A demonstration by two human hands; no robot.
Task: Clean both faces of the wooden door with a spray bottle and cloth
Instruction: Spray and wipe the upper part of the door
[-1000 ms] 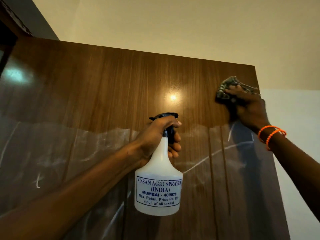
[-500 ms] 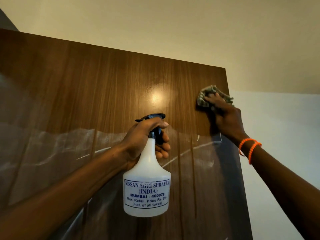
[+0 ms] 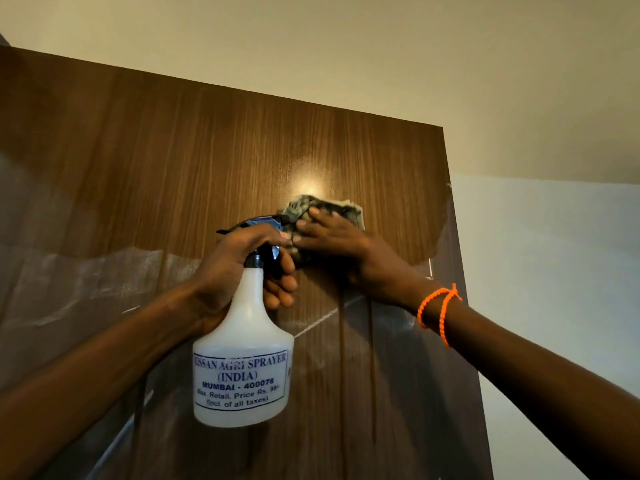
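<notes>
- The wooden door (image 3: 173,174) fills your view, its lower part under a clear plastic film (image 3: 86,289).
- Your left hand (image 3: 239,265) grips the neck of the white spray bottle (image 3: 244,358), holding it upright in front of the door.
- Your right hand (image 3: 332,237), fingers straight, presses the crumpled cloth (image 3: 322,206) against the door beside the sprayer head.
- Orange bead bracelets (image 3: 440,306) circle your right wrist.
</notes>
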